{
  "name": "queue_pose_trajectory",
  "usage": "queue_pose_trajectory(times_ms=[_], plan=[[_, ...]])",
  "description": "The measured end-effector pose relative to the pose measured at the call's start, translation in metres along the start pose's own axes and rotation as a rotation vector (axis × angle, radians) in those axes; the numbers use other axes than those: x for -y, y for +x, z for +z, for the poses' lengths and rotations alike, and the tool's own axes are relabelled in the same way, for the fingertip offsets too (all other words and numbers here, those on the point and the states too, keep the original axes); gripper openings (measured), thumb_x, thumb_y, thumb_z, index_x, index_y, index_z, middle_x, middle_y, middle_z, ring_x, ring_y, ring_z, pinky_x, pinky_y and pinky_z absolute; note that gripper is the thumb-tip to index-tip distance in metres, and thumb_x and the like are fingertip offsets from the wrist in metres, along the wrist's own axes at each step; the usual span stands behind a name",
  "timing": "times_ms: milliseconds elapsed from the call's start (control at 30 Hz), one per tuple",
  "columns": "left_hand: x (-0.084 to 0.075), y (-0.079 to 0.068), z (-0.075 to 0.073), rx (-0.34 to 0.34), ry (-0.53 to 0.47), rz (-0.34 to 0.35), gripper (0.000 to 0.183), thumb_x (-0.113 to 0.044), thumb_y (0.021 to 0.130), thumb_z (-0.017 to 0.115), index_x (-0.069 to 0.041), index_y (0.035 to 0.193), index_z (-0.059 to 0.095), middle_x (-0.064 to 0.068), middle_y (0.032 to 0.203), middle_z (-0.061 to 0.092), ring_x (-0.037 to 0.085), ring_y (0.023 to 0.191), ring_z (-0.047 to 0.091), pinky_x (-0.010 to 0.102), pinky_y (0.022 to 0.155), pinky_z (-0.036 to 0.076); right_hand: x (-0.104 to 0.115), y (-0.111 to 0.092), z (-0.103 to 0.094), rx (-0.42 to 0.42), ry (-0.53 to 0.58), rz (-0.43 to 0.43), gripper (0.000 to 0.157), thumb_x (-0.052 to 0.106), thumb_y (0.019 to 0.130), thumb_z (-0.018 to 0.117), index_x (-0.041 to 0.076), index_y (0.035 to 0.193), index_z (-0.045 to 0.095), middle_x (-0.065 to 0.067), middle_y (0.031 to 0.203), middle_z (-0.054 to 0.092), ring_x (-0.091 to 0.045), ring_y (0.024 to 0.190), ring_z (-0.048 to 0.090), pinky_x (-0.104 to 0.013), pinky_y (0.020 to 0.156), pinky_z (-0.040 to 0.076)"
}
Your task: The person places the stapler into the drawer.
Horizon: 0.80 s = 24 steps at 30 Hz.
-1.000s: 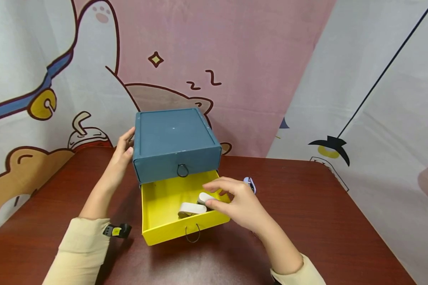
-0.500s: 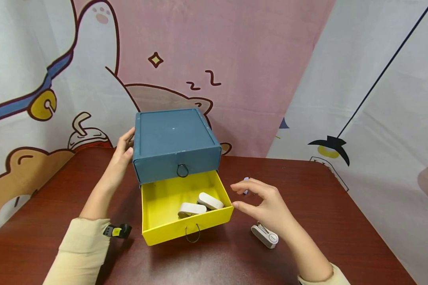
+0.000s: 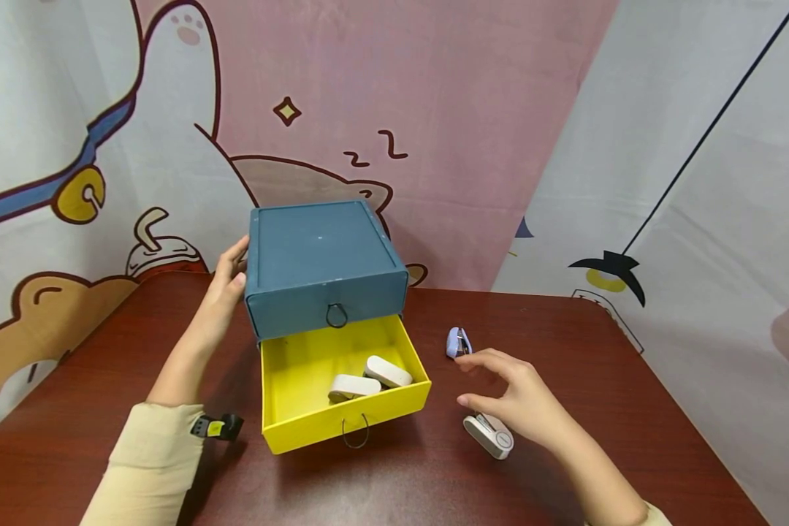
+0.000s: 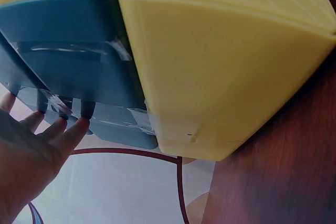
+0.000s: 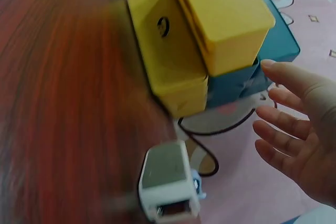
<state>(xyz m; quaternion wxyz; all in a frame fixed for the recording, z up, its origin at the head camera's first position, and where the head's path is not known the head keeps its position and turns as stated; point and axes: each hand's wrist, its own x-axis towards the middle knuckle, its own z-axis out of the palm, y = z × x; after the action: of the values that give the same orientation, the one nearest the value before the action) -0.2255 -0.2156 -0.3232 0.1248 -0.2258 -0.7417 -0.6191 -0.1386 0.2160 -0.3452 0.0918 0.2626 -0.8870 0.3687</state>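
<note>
At three o'clock from the pulled-out yellow drawer (image 3: 309,429), the person's right hand (image 3: 516,398) hangs over the table (image 3: 605,394), thumb and fingers parted around nothing. The white stapler (image 3: 489,436) lies on the table towards four o'clock, partly behind that hand in the head view; a small lilac stapler (image 3: 454,342) sits between two and three. Two white pieces (image 3: 355,385) (probably staplers too, though their undersides are hidden) rest in the drawer, near its front right corner. At ten o'clock the left hand (image 3: 223,285) lays extended fingers against the side of the blue box (image 3: 322,241), curled round nothing.

The white stapler should be stiff, modest in weight and rather slick; its narrow middle, pinched across between thumb and fingers, looks the surest hold. The drawer seems light, thin-walled plastic, best drawn by the wire loop (image 3: 355,446) at its six o'clock. The box also looks light, so a steadying touch makes sense.

No brand can be read: the round mark on the white stapler's near end is too small. Two Z shapes (image 3: 391,144) are printed on the backdrop, just past twelve.
</note>
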Motion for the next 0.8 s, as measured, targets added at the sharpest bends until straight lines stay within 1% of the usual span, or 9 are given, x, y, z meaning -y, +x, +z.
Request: queue_pose_trajectory(times_ms=[100, 200, 300, 433, 533, 733, 800], plan=[[0.0, 0.0, 0.0, 0.001, -0.006, 0.001, 0.065, -0.045, 0.099, 0.038, -0.019, 0.154, 0.015, 0.011, 0.154, 0.016, 0.032, 0.136, 0.019, 0.052, 0.103, 0.02, -0.009, -0.005, -0.002, 0.02, -0.016, 0.008, 0.046, 0.028, 0.074, 0.083, 0.023, 0.116, 0.066, 0.016, 0.103, 0.062, -0.016, 0.095, 0.06, -0.035, 0.078, 0.049], [0.001, 0.001, 0.0, 0.001, -0.012, 0.002, 0.065, -0.044, 0.099, 0.038, -0.019, 0.154, 0.015, 0.011, 0.154, 0.016, 0.032, 0.136, 0.019, 0.049, 0.103, 0.021, -0.018, -0.009, -0.002, 0.046, -0.003, -0.004, 0.047, 0.025, 0.074, 0.084, 0.022, 0.117, 0.065, 0.013, 0.104, 0.062, -0.019, 0.093, 0.061, -0.035, 0.078, 0.05], [0.001, 0.0, 0.0, 0.001, -0.012, 0.0, 0.066, -0.044, 0.098, 0.039, -0.019, 0.154, 0.015, 0.011, 0.154, 0.016, 0.032, 0.136, 0.019, 0.049, 0.103, 0.021, -0.027, -0.014, -0.003, 0.084, 0.018, -0.014, 0.048, 0.022, 0.075, 0.083, 0.02, 0.119, 0.064, 0.008, 0.106, 0.063, -0.021, 0.091, 0.062, -0.036, 0.078, 0.05], [0.001, 0.0, 0.0, 0.001, -0.006, -0.002, 0.065, -0.044, 0.098, 0.039, -0.019, 0.154, 0.015, 0.01, 0.154, 0.016, 0.032, 0.136, 0.019, 0.052, 0.103, 0.02, -0.036, -0.02, -0.005, 0.146, 0.039, -0.007, 0.05, 0.029, 0.077, 0.081, 0.018, 0.122, 0.062, -0.001, 0.109, 0.063, -0.02, 0.092, 0.06, -0.035, 0.078, 0.049], [0.0, 0.0, 0.0, -0.001, 0.0, -0.002, 0.065, -0.044, 0.098, 0.038, -0.02, 0.154, 0.015, 0.01, 0.154, 0.016, 0.032, 0.136, 0.019, 0.054, 0.102, 0.019, -0.04, -0.023, -0.007, 0.19, 0.05, 0.009, 0.053, 0.033, 0.078, 0.08, 0.017, 0.124, 0.06, -0.004, 0.112, 0.063, -0.018, 0.092, 0.059, -0.034, 0.075, 0.049], [-0.001, -0.001, 0.001, -0.003, 0.007, -0.005, 0.066, -0.045, 0.098, 0.039, -0.02, 0.154, 0.015, 0.01, 0.154, 0.016, 0.035, 0.137, 0.016, 0.061, 0.103, 0.015, -0.048, -0.027, -0.009, 0.26, 0.072, 0.016, 0.059, 0.029, 0.077, 0.082, 0.01, 0.127, 0.058, -0.006, 0.116, 0.061, -0.018, 0.096, 0.056, -0.032, 0.072, 0.048], [-0.002, -0.002, 0.001, -0.003, 0.007, -0.006, 0.066, -0.045, 0.098, 0.039, -0.021, 0.154, 0.015, 0.01, 0.154, 0.016, 0.036, 0.137, 0.016, 0.062, 0.103, 0.014, -0.05, -0.028, -0.01, 0.29, 0.084, 0.035, 0.062, 0.03, 0.076, 0.082, 0.01, 0.129, 0.057, -0.006, 0.118, 0.06, -0.018, 0.096, 0.056, -0.032, 0.072, 0.047]])
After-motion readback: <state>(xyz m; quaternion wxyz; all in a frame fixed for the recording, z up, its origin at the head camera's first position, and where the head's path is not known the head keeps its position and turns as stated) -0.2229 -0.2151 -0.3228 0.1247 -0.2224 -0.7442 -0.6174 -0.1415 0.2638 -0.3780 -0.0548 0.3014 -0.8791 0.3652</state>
